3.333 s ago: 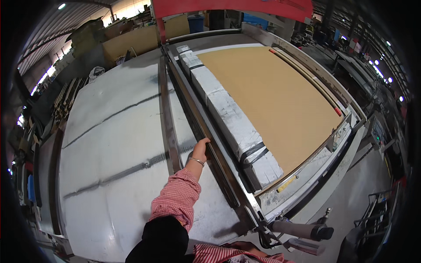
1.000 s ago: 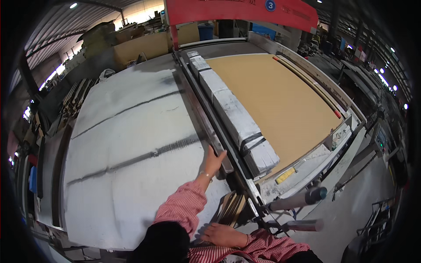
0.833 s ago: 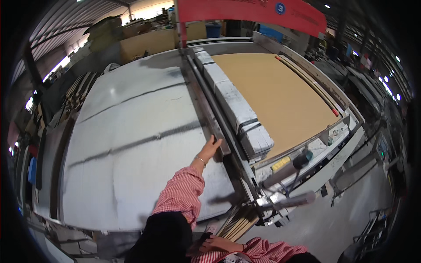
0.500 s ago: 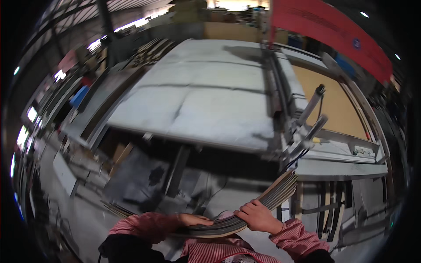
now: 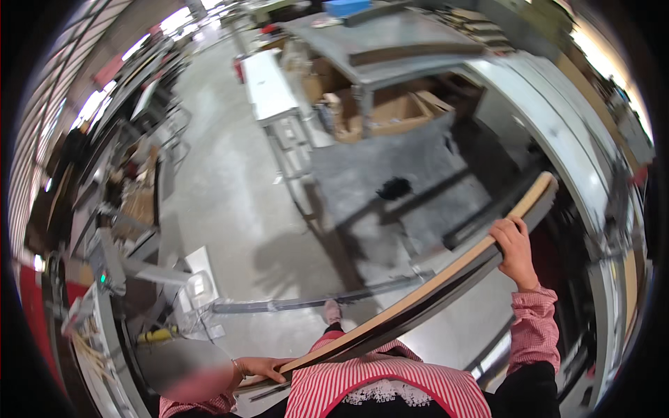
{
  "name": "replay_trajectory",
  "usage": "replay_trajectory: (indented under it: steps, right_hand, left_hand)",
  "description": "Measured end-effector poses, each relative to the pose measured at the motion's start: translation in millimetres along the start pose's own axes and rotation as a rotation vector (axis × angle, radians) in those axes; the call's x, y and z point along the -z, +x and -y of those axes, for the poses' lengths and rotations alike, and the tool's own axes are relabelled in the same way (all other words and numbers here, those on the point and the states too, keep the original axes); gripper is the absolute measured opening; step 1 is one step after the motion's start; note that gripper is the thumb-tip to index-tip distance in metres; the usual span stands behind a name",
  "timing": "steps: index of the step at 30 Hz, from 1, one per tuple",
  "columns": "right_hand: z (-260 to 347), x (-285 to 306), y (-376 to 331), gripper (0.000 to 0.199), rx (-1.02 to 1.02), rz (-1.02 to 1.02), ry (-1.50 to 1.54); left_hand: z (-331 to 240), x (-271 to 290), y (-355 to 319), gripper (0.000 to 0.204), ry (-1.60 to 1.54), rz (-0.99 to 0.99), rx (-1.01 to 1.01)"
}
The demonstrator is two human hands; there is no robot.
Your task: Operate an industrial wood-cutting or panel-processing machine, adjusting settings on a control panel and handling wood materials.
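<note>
A long stack of thin strips point(image 5: 411, 287), tan on top and dark below, slants across my body, its far end up to the right. My right hand point(image 5: 514, 254) is wrapped round it toward that far end, thumb and fingers over the tan face. At the lower left, my left hand point(image 5: 261, 369) grips the near end, close to my striped apron point(image 5: 383, 380). The fingers beneath the stack are hidden on both sides.
Ahead stands a grey metal table point(image 5: 411, 49) with an open cardboard box point(image 5: 397, 115) under it. A narrow white bench point(image 5: 268, 83) is left of it. The white worktable point(image 5: 550, 111) runs along the right, and machine parts point(image 5: 104, 261) stand at the left. My foot point(image 5: 332, 312) is on the grey floor.
My view has turned left, from the large white worktable toward the aisle. The stack remains in both hands; my right hand has moved farther up and out along the right.
</note>
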State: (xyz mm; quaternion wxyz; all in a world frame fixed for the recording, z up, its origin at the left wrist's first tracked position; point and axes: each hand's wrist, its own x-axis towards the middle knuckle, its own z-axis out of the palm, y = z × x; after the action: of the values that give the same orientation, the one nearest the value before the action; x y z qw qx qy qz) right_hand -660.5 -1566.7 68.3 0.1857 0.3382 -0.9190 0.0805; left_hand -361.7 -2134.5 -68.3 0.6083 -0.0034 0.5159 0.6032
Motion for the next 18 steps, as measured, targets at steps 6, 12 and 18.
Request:
replay_trajectory:
  steps: [6,12,18]
  right_hand:
    - [55,-74,171,0.046,0.035,0.05,-0.063]
    - [-138,-160,176,0.065,-0.718,0.168,-0.826]
    - [4,-419,318,0.071,-0.52,0.631,0.046]
  left_hand:
    - [4,121,-89,0.068,0.186,-0.336,-0.054]
    - [-240,248,-25,0.076,0.725,-0.765,-0.869]
    - [-261,332,-176,0.06,0.799,-0.359,-0.773]
